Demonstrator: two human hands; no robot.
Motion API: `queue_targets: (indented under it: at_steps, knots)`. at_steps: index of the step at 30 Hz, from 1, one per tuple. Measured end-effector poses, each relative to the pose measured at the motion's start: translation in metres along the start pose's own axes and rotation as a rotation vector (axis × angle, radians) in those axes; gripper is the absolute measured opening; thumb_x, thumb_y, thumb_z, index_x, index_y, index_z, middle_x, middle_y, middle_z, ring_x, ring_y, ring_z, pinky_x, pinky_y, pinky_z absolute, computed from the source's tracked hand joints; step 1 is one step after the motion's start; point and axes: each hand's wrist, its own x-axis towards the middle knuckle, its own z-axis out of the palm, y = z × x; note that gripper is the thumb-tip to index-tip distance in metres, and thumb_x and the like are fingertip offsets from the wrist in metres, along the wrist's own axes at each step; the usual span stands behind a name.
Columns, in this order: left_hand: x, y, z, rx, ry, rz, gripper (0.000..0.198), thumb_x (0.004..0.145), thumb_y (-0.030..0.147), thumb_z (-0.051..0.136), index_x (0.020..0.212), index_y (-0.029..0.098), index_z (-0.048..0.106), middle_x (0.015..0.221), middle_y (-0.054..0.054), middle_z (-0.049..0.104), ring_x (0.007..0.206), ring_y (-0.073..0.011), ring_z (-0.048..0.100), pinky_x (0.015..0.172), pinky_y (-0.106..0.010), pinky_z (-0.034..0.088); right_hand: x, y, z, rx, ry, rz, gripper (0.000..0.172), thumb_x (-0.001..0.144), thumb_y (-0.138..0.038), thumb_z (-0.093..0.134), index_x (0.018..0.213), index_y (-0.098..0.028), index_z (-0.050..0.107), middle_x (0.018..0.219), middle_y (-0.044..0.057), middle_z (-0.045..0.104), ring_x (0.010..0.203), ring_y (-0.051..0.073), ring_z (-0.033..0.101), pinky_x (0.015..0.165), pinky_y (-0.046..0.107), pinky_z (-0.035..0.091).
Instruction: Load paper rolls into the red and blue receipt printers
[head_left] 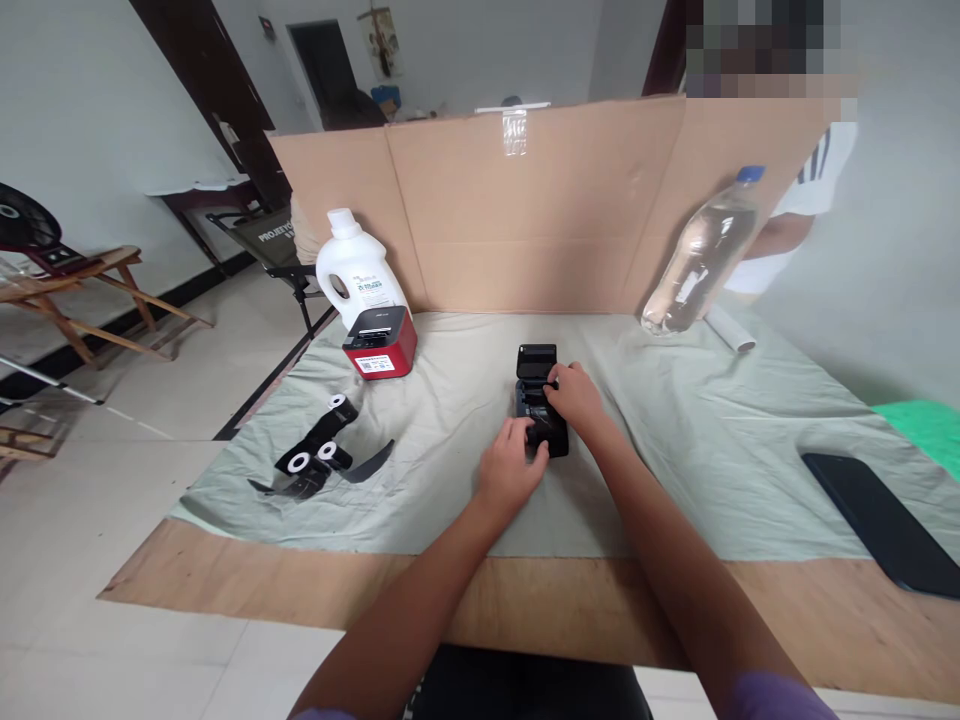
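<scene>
A small black handheld receipt printer (553,440) lies on the cloth in front of me, its lid (537,361) raised at the far end. My left hand (513,462) grips its near left side, thumb by the near end and fingers bent over the body. On the far right side, close to the lid hinge, the curled fingers of my right hand (576,395) press against the printer. My fingers partly cover the inside, so its contents are hard to make out. Several black paper rolls (306,465) with white cores lie to the left, some with loose ends unrolled.
A red and black box-shaped printer (391,352) stands before a white jug (364,262) at the back left. Back right are a clear bottle (701,260) and a white tube (731,329). A phone (877,515) lies right. Behind a cardboard screen (525,220) stands a person.
</scene>
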Motion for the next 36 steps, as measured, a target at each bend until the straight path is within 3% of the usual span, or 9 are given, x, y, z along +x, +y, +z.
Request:
queue_targets:
  at_steps: [3, 6, 10, 15, 20, 23, 26, 29, 36]
  knots:
    - [-0.003, 0.000, 0.000, -0.082, -0.031, -0.194, 0.062, 0.085, 0.043, 0.066, 0.140, 0.021, 0.047, 0.084, -0.006, 0.071, 0.078, -0.0252, 0.068, 0.074, -0.034, 0.045, 0.002, 0.004, 0.001, 0.060, -0.014, 0.083, 0.027, 0.081, -0.026, 0.063, 0.107, -0.019, 0.058, 0.104, 0.012, 0.059, 0.092, 0.027, 0.062, 0.082, 0.038, 0.048]
    - [-0.004, -0.001, 0.003, -0.199, -0.021, -0.232, 0.082, 0.083, 0.042, 0.069, 0.152, 0.020, 0.031, 0.087, -0.007, 0.074, 0.081, -0.0252, 0.068, 0.073, -0.033, 0.043, 0.007, 0.010, 0.004, 0.159, -0.038, 0.112, 0.055, 0.078, -0.027, 0.065, 0.129, -0.015, 0.046, 0.116, 0.017, 0.062, 0.102, 0.029, 0.063, 0.088, 0.040, 0.049]
    - [-0.004, -0.001, 0.011, -0.487, -0.031, -0.216, 0.082, 0.084, 0.035, 0.067, 0.154, 0.022, 0.026, 0.082, -0.001, 0.069, 0.069, -0.0164, 0.062, 0.069, -0.028, 0.043, 0.013, 0.016, 0.009, 0.340, -0.108, 0.123, 0.078, 0.075, -0.026, 0.067, 0.145, -0.016, 0.034, 0.128, 0.018, 0.062, 0.100, 0.026, 0.065, 0.093, 0.042, 0.050]
    - [-0.002, -0.001, 0.013, -0.704, -0.035, -0.136, 0.065, 0.084, 0.029, 0.065, 0.144, 0.022, 0.041, 0.065, 0.008, 0.047, 0.056, -0.0089, 0.045, 0.060, -0.022, 0.038, 0.016, 0.014, 0.009, 0.592, -0.073, 0.117, 0.073, 0.077, -0.043, 0.069, 0.142, -0.022, 0.045, 0.127, 0.012, 0.064, 0.093, 0.021, 0.066, 0.090, 0.040, 0.053]
    - [-0.002, -0.001, 0.012, -0.742, -0.125, -0.175, 0.041, 0.083, 0.034, 0.066, 0.120, 0.019, 0.057, 0.057, 0.008, 0.048, 0.054, -0.0107, 0.053, 0.057, -0.022, 0.040, 0.016, 0.009, -0.002, 0.671, -0.040, 0.117, 0.057, 0.084, -0.057, 0.058, 0.128, -0.022, 0.058, 0.115, 0.009, 0.067, 0.093, 0.020, 0.065, 0.090, 0.037, 0.052]
    - [-0.003, 0.000, 0.014, -0.755, -0.176, -0.155, 0.033, 0.084, 0.035, 0.065, 0.112, 0.018, 0.061, 0.054, 0.007, 0.052, 0.052, -0.0114, 0.056, 0.056, -0.022, 0.041, 0.013, 0.007, -0.008, 0.586, -0.098, 0.030, 0.040, 0.086, -0.055, 0.056, 0.102, -0.020, 0.067, 0.106, 0.008, 0.068, 0.095, 0.021, 0.063, 0.093, 0.039, 0.049]
    - [-0.005, 0.001, 0.014, -0.753, -0.164, -0.127, 0.025, 0.085, 0.032, 0.064, 0.106, 0.019, 0.063, 0.050, 0.009, 0.048, 0.050, -0.0106, 0.055, 0.055, -0.022, 0.041, 0.007, 0.007, -0.012, 0.486, -0.167, -0.025, 0.025, 0.082, -0.041, 0.064, 0.095, -0.020, 0.068, 0.107, 0.007, 0.066, 0.100, 0.021, 0.061, 0.098, 0.039, 0.046]
    - [-0.005, 0.001, 0.012, -0.771, -0.147, -0.120, 0.020, 0.085, 0.032, 0.064, 0.100, 0.019, 0.063, 0.049, 0.009, 0.045, 0.049, -0.0106, 0.055, 0.055, -0.022, 0.042, 0.005, 0.009, -0.014, 0.474, -0.233, 0.026, 0.034, 0.074, -0.030, 0.070, 0.107, -0.022, 0.067, 0.116, 0.007, 0.064, 0.103, 0.021, 0.060, 0.097, 0.039, 0.047]
    - [-0.004, 0.003, 0.011, -0.790, -0.146, -0.098, 0.019, 0.086, 0.033, 0.063, 0.097, 0.018, 0.064, 0.052, 0.006, 0.054, 0.048, -0.0098, 0.053, 0.053, -0.022, 0.041, 0.005, 0.013, -0.013, 0.597, -0.354, 0.249, 0.055, 0.072, -0.032, 0.077, 0.123, -0.019, 0.062, 0.118, 0.011, 0.065, 0.097, 0.022, 0.064, 0.088, 0.035, 0.051]
